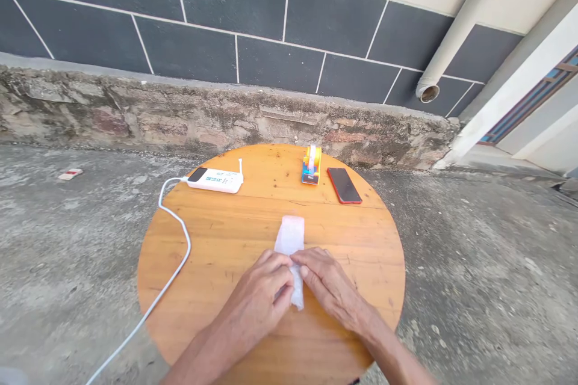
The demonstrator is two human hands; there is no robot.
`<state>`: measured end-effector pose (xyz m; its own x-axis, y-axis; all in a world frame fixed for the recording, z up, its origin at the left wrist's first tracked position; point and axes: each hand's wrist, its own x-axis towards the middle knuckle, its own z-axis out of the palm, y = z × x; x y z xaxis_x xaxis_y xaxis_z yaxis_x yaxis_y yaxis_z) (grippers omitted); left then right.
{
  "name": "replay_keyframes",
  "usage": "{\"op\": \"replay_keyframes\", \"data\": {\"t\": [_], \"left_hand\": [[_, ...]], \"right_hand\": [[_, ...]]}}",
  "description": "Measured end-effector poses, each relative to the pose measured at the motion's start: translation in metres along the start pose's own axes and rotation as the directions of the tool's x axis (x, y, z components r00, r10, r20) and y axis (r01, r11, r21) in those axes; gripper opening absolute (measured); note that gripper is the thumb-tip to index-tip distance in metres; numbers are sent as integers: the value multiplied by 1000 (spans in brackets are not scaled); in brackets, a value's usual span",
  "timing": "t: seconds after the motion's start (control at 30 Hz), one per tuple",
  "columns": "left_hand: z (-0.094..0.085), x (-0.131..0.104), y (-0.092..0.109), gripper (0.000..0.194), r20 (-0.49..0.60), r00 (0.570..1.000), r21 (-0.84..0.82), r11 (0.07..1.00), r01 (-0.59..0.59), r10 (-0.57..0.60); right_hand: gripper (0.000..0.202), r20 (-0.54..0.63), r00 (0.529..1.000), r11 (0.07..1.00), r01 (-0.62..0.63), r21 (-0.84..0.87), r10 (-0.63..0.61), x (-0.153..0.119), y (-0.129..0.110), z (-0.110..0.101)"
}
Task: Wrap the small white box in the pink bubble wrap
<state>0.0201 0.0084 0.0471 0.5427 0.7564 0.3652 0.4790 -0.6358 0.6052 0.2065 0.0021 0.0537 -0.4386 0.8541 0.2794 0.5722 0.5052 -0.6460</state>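
Note:
A narrow strip of thin white wrapping [291,233] lies lengthwise on the round wooden table in front of me. It looks folded over and slightly see-through; its exact material is hard to tell. My left hand [266,286] grips its left side with curled fingers, thumb near the lower end. From the other side, my right hand [326,280] pinches the middle of the strip, its fingertips almost meeting those of the left. Both hands cover the strip's middle, so whatever may be inside is hidden.
On the round table [180,289], a tape dispenser [311,165] in yellow and blue stands at the back, beside a red-edged phone [344,185]. A white device [217,180] at the back left has a white cable [187,240] running off the left edge. Behind is a stone-based wall [180,114].

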Motion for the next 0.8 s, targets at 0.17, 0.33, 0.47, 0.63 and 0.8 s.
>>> {"op": "replay_keyframes", "data": {"t": [0.17, 0.33, 0.47, 0.63, 0.8], "left_hand": [[-1, 0, 0, 21, -5, 1000, 9, 1000, 9, -9], [-3, 1, 3, 21, 15, 1000, 28, 999, 22, -22], [-4, 1, 3, 20, 18, 1000, 39, 999, 19, -20], [-5, 2, 2, 20, 48, 998, 44, 999, 27, -30], [-8, 8, 2, 19, 96, 993, 41, 997, 65, -69]], "right_hand": [[28, 40, 999, 999, -16, -34, 17, 2, -5, 0], [23, 22, 998, 995, -58, -81, 60, 0, -7, 5], [21, 0, 997, 989, -77, -129, 78, -2, -7, 9], [21, -8, 998, 986, -70, -148, 70, -5, -8, 8], [30, 22, 999, 991, -39, -128, 42, -12, -14, 0]]}}
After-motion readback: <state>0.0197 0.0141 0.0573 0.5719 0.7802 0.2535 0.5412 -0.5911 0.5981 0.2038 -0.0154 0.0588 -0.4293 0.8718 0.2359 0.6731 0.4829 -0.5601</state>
